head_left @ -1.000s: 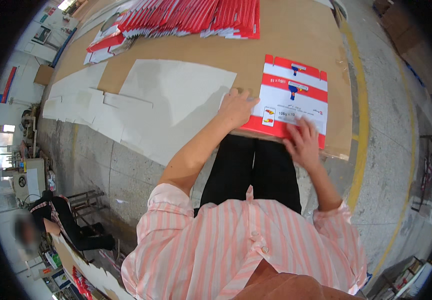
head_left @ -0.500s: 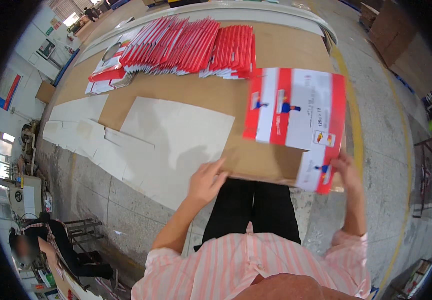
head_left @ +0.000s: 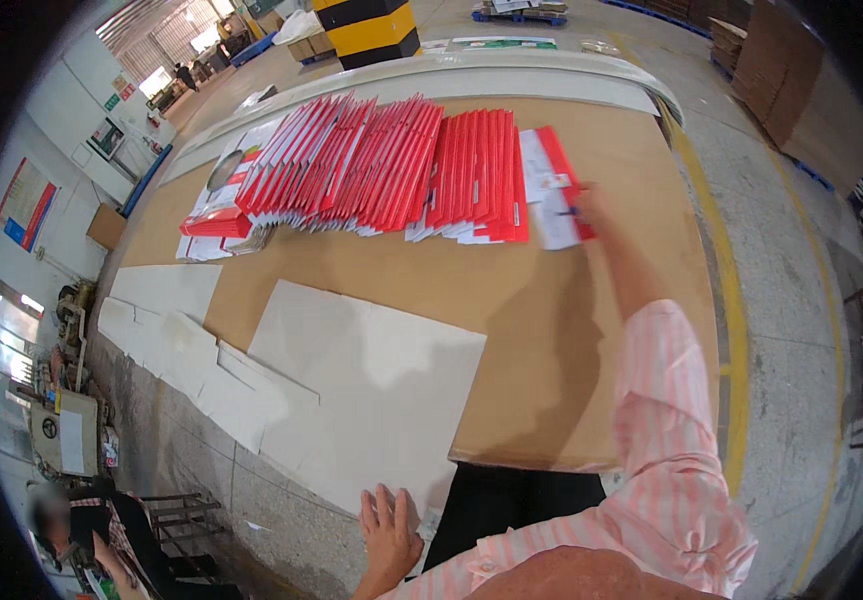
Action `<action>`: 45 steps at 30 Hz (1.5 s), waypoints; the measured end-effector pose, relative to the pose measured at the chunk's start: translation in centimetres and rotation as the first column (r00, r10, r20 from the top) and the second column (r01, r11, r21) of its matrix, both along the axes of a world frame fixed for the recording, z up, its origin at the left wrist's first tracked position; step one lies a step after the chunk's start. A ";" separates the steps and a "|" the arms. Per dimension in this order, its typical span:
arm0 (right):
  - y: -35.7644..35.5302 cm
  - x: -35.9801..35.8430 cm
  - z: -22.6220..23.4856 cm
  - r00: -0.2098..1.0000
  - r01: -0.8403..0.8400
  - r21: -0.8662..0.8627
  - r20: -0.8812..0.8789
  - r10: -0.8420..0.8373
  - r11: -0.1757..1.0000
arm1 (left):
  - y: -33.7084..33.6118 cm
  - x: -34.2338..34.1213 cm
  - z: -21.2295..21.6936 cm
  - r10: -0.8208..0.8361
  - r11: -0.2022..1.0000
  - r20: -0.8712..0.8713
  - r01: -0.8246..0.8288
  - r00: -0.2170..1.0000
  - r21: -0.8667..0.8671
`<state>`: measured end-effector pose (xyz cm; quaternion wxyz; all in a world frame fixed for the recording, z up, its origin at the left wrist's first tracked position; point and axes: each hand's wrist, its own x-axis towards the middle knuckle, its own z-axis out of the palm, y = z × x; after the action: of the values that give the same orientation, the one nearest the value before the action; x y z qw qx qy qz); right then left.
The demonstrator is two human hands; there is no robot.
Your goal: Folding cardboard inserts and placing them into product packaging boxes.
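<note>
At the far side of the table, my right hand (head_left: 589,203) grips a red-and-white printed cardboard carton (head_left: 550,190), slightly blurred by motion. It stands at the right end of a long row of similar flat cartons (head_left: 372,165), which lean on one another with red edges up. My left hand (head_left: 389,530) holds nothing, its fingers spread at the near edge of a large white sheet (head_left: 367,370). Whether its fingertips touch the sheet I cannot tell. At the row's left end lies a carton with a round cut-out (head_left: 224,175).
Brown board (head_left: 642,400) covers the tabletop, with torn white sheets (head_left: 177,330) at the left. Behind it rises a yellow-and-black striped pillar (head_left: 370,30). Tall brown cardboard stacks (head_left: 787,75) stand at the far right. Another person (head_left: 117,530) is at the lower left.
My right hand has carried the carton forward from the near right edge to the row's right end. My left hand has drawn back toward me. The view has shifted, showing more of the far side.
</note>
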<state>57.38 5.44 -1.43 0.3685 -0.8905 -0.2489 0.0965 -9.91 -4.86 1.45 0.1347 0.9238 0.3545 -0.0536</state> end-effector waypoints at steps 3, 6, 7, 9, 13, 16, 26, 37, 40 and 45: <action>4.9 -3.4 -0.2 0.982 -0.057 -0.128 0.172 0.079 0.990 | 0.2 0.7 0.6 0.022 0.998 0.026 -0.020 0.999 -0.060; 4.2 -5.2 0.6 0.984 -0.108 -0.046 0.141 0.113 0.993 | 0.6 0.3 2.5 0.021 0.997 0.074 -0.016 0.997 -0.075; 2.2 -3.8 0.7 0.980 -0.162 0.011 0.118 0.160 0.987 | 1.1 0.7 2.8 -0.024 0.998 0.113 0.029 0.993 -0.047; -0.9 -3.8 1.2 0.973 -0.214 0.066 0.102 0.207 0.975 | 2.5 -0.2 3.0 -0.027 0.992 0.204 0.051 0.979 -0.118; -8.9 -11.6 0.6 0.963 -0.250 0.296 -0.020 0.267 0.922 | 4.9 -0.7 9.2 0.054 0.987 0.367 0.007 0.929 -0.163; -14.5 -26.7 8.1 0.866 -0.479 0.180 -0.059 0.496 0.859 | 5.1 0.2 13.5 -0.228 0.943 0.480 0.069 0.847 0.326; -30.4 -38.0 7.6 0.670 -0.611 0.266 0.676 0.308 0.745 | 0.0 10.8 13.7 -0.605 0.728 0.463 0.686 0.647 -0.008; -42.8 -30.5 4.5 0.811 -0.433 0.236 0.524 0.261 0.870 | 4.8 16.0 4.2 -0.634 0.773 0.001 0.633 0.774 -0.045; -43.3 -30.4 3.5 0.791 -0.427 0.099 0.522 0.319 0.899 | 4.8 18.9 3.1 -0.555 0.829 0.035 0.556 0.831 -0.063; -43.4 -28.3 3.5 0.873 -0.415 0.023 0.291 0.391 0.909 | 3.5 21.3 -0.8 -0.435 0.900 0.181 0.417 0.882 0.131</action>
<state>29.10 -37.99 2.11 0.3386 -0.8070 -0.4826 0.0338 11.39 -1.32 0.61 0.1148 0.9845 0.1291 0.0295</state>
